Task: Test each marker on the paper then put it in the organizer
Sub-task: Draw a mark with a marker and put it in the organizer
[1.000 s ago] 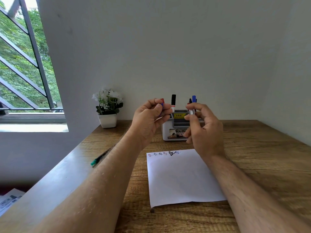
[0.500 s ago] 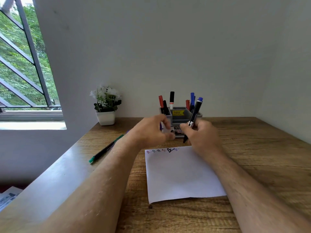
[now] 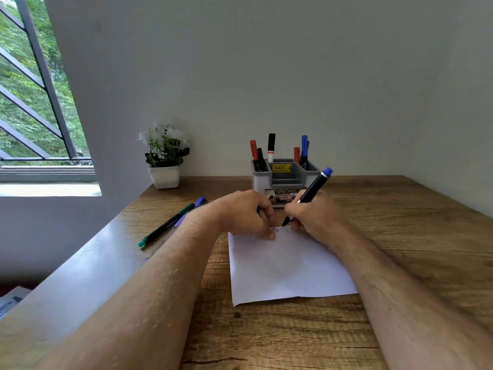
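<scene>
My right hand [image 3: 317, 217], clamped on the blue marker [image 3: 309, 196], had dropped from mid-air to the paper [image 3: 288, 265] at the organizer's [image 3: 285, 180] 6 o'clock. My left hand [image 3: 245, 213], curled shut with the cap apparently inside, pinned the sheet; testing looked underway.

Yellow price sticker [image 3: 281, 167] "49 00" and small label [image 3: 286, 197] "42" on the organizer [image 3: 260, 182].

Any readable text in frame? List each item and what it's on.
"49 00", after a currency sign: yellow sticker on the organizer.
"42": small red-bordered label low on the organizer front.
Small line above the price: too blurred to read.
Print on the white marker: too small.
Scribbles on the paper: marks, not words.
</scene>
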`<state>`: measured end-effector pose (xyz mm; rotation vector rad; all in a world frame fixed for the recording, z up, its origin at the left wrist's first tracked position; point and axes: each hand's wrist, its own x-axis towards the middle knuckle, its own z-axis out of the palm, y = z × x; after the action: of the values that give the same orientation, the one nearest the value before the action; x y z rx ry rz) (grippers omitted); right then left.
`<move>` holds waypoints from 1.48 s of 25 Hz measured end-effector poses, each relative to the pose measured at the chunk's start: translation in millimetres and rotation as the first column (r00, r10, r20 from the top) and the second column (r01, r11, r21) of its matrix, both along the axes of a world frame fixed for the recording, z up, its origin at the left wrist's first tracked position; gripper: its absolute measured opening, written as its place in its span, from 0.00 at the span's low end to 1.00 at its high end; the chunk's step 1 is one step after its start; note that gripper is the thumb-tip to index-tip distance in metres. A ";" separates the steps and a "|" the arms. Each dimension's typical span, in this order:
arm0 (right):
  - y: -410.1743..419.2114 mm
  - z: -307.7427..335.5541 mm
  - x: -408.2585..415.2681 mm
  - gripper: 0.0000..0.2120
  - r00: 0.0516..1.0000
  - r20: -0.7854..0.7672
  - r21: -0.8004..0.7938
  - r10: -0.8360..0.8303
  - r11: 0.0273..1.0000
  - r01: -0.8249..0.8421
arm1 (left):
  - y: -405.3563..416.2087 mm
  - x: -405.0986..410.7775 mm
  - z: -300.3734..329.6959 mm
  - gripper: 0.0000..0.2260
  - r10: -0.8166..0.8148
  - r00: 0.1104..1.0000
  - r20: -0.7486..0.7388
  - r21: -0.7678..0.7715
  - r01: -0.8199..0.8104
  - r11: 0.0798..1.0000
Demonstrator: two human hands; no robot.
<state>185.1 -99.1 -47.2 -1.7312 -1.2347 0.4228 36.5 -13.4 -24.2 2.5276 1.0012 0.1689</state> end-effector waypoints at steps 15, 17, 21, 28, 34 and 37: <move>0.3 -0.9 -2.3 0.10 0.989 0.140 -0.015 -0.037 0.999 0.039 | 2.3 1.3 -1.4 0.08 -0.012 1.000 0.001 -0.033 0.012 0.999; 0.1 -0.3 -1.9 0.10 0.990 0.128 0.000 -0.055 0.998 0.056 | 1.3 1.3 -1.0 0.08 -0.011 1.000 0.004 -0.037 0.011 0.999; -0.6 0.3 -3.4 0.10 0.989 0.138 -0.004 -0.059 0.998 0.060 | 1.7 1.5 -1.7 0.09 -0.002 1.000 0.000 -0.036 0.002 0.999; -1.7 0.9 -2.3 0.11 0.985 0.162 0.001 -0.065 0.998 0.066 | 1.7 2.9 -2.0 0.08 -0.004 1.000 -0.009 -0.058 0.003 0.998; 0.7 0.3 -2.0 0.14 0.983 0.113 0.032 -0.148 0.989 0.145 | -0.3 3.4 -0.1 0.08 -0.013 1.000 -0.019 -0.052 0.012 0.999; 1.3 -1.0 -0.4 0.14 0.983 0.082 0.057 -0.166 0.985 0.162 | 0.6 1.4 0.1 0.05 -0.007 0.999 0.043 -0.052 0.010 0.999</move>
<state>184.7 -97.8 -48.2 -1.8081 -1.1423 0.2199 38.0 -12.8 -24.1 2.4703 0.9657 0.1916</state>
